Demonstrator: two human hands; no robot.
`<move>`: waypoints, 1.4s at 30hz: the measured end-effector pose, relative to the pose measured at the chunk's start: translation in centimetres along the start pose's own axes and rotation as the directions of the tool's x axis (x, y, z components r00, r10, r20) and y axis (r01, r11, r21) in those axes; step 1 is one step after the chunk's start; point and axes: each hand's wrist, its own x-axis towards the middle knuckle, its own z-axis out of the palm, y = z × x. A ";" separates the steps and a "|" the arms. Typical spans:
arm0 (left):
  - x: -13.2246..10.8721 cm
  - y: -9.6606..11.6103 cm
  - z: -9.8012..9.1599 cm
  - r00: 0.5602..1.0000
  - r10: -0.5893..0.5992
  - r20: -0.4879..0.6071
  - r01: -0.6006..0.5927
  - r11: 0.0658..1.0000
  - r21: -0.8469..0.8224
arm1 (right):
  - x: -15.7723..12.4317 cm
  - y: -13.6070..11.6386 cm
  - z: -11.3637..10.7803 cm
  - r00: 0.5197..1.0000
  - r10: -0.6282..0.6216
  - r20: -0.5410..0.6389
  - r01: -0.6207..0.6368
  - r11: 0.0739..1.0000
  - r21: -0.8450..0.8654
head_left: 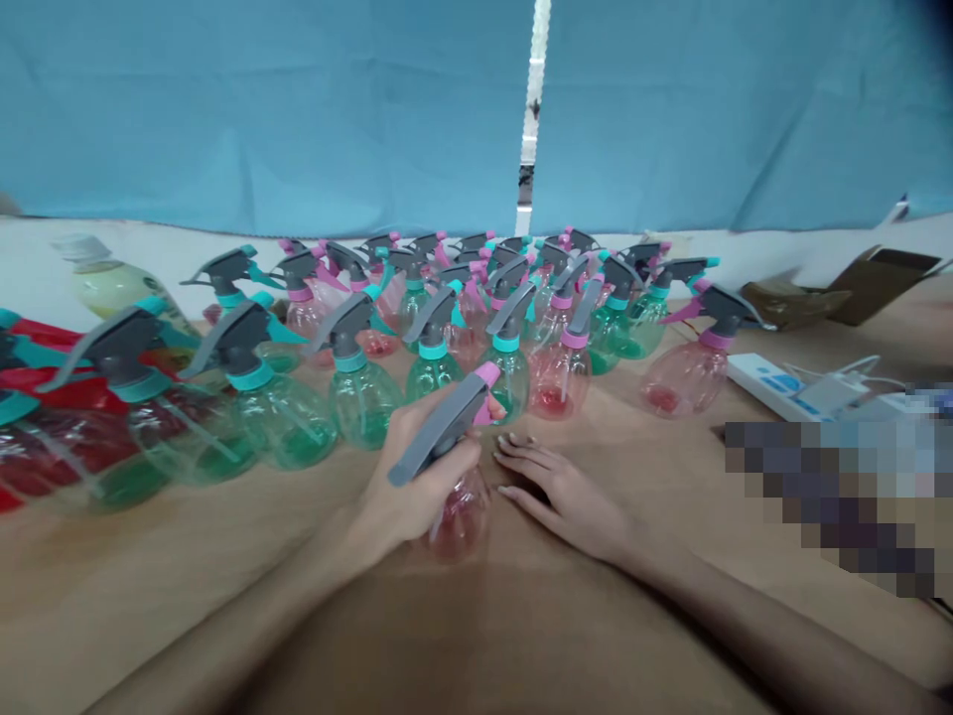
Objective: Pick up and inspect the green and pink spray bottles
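My left hand (417, 472) is wrapped around the neck of a pink spray bottle (458, 521) with a grey and pink trigger head. Its base is on or just over the wooden table, and the head points away to the right. Beside it, my right hand (570, 497) lies palm down on the table with fingers stretched out, holding nothing. Just beyond both hands stand a green spray bottle (506, 367) and a pink-collared spray bottle (560, 382). My left fingers hide the held bottle's collar.
Rows of green and pink spray bottles (364, 397) fill the table's far side. A white power strip (774, 387) with cables lies at right, near an open cardboard box (871, 283). At far left stands a bottle of yellowish liquid (119, 288). A blue cloth (298, 119) hangs behind.
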 end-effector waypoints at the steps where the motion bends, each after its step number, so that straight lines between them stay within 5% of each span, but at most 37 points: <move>1: 0.0 0.0 0.0 1.000 -0.001 -0.008 0.001 1.000 0.007 | 0.0 0.0 0.0 1.000 0.002 0.006 -0.002 1.000 -0.005; 42: 0.2 1.5 -0.1 0.979 -0.154 0.134 0.179 0.962 -0.206 | -0.1 0.2 0.3 1.000 -0.016 -0.014 0.016 1.000 -0.019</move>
